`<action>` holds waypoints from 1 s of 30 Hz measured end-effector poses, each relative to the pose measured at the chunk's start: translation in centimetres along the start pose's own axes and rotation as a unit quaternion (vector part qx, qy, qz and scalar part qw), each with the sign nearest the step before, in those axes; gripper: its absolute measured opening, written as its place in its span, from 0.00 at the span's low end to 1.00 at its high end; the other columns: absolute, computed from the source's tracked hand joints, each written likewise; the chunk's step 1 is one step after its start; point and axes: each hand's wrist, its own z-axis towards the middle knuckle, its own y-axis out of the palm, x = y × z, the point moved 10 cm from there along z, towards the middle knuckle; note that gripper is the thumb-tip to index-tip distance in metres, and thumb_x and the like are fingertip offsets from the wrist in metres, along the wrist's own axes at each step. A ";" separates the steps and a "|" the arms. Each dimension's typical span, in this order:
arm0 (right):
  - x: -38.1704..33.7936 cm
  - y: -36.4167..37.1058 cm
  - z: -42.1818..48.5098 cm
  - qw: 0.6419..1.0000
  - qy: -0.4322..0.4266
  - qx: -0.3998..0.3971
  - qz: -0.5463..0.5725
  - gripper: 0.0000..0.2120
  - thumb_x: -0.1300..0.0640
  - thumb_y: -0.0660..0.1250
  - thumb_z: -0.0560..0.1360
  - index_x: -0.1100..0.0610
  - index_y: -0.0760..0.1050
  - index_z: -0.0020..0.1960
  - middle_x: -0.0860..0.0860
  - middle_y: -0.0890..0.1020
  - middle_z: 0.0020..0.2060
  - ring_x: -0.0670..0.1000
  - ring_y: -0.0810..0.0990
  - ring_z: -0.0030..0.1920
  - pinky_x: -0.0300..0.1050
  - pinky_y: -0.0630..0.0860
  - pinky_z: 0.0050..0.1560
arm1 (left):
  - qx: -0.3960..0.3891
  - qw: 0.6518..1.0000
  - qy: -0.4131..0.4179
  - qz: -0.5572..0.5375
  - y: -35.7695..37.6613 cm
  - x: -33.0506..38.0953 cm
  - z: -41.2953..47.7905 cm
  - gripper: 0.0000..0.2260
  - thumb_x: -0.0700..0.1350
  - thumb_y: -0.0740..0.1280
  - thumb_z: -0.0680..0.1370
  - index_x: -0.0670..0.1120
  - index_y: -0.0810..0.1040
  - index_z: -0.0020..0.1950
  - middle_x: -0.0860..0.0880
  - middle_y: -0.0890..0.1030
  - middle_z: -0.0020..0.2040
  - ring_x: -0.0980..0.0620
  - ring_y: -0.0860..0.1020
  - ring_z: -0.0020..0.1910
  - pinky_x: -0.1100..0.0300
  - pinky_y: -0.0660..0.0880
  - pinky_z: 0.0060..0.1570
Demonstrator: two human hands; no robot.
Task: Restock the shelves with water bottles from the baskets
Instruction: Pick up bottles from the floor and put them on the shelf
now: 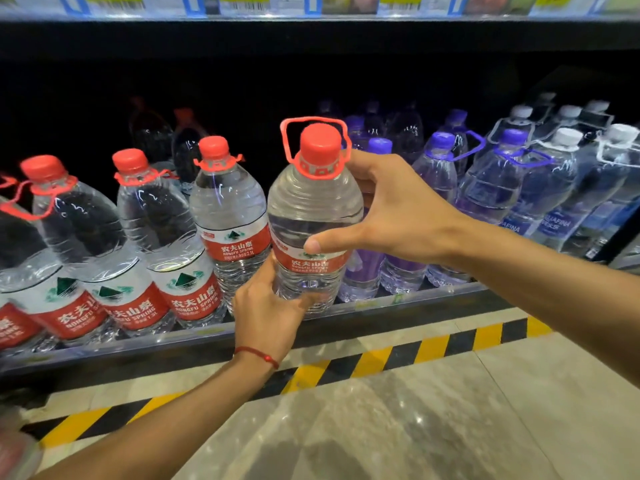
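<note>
dark shop shelf (346, 328), held water bottle (311, 202), striped tape (433, 348), glossy floor (450, 431)

**Bright front, black depths**

Overhead light glints off the glossy floor (415, 420) below your right hand (391, 209) and off the water bottle (311, 209). The shelf recess (242, 84) behind goes black. Far left of your left hand (270, 317), bottles (69, 271) bow and the corner blurs.

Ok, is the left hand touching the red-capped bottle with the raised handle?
Touching. Head view: the left hand curls round the red-capped bottle below its label.
</note>
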 end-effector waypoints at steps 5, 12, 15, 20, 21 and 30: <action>-0.1 0.0 1.2 0.999 -0.025 -0.001 -0.033 0.37 0.51 0.85 0.66 0.55 0.75 0.70 0.45 0.84 0.62 0.45 0.82 0.63 0.51 0.77 0.68 | 0.034 0.999 -0.016 -0.037 0.8 -0.6 0.9 0.30 0.48 0.84 0.66 0.52 0.79 0.66 0.65 0.81 0.54 0.67 0.79 0.56 0.70 0.75 0.58; 2.9 0.3 1.1 1.000 -0.004 0.002 -0.023 0.37 0.51 0.85 0.65 0.54 0.75 0.70 0.46 0.83 0.63 0.47 0.81 0.65 0.54 0.75 0.70 | 0.049 0.998 -0.029 -0.024 1.6 -1.8 1.0 0.29 0.44 0.84 0.66 0.50 0.81 0.65 0.60 0.84 0.53 0.66 0.81 0.54 0.65 0.78 0.56; 4.1 1.0 0.9 1.000 0.007 -0.003 -0.022 0.37 0.50 0.85 0.65 0.52 0.75 0.70 0.45 0.83 0.62 0.47 0.81 0.65 0.56 0.75 0.70 | 0.041 0.998 -0.049 -0.019 2.2 -2.8 0.5 0.29 0.47 0.84 0.66 0.50 0.80 0.65 0.59 0.85 0.53 0.65 0.81 0.55 0.64 0.79 0.57; 5.5 1.6 0.6 1.000 0.019 0.006 -0.014 0.38 0.49 0.84 0.64 0.52 0.74 0.71 0.44 0.83 0.62 0.46 0.80 0.66 0.56 0.74 0.71 | 0.044 0.997 -0.064 -0.018 2.9 -3.7 0.2 0.32 0.45 0.84 0.66 0.51 0.79 0.68 0.63 0.83 0.52 0.69 0.80 0.54 0.73 0.75 0.55; 5.6 1.6 0.7 1.000 0.019 0.006 -0.013 0.38 0.49 0.84 0.64 0.53 0.74 0.71 0.45 0.83 0.63 0.46 0.80 0.67 0.56 0.73 0.72 | 0.044 0.997 -0.064 -0.015 3.0 -3.8 0.2 0.32 0.45 0.84 0.66 0.51 0.79 0.68 0.62 0.84 0.53 0.68 0.80 0.55 0.73 0.75 0.55; 5.7 0.1 0.2 0.995 0.004 0.096 -0.009 0.38 0.58 0.85 0.64 0.55 0.77 0.72 0.45 0.84 0.62 0.42 0.81 0.64 0.50 0.76 0.70 | 0.051 0.994 -0.070 0.060 2.6 -4.1 0.6 0.34 0.54 0.83 0.66 0.53 0.78 0.70 0.55 0.86 0.54 0.59 0.82 0.52 0.57 0.80 0.55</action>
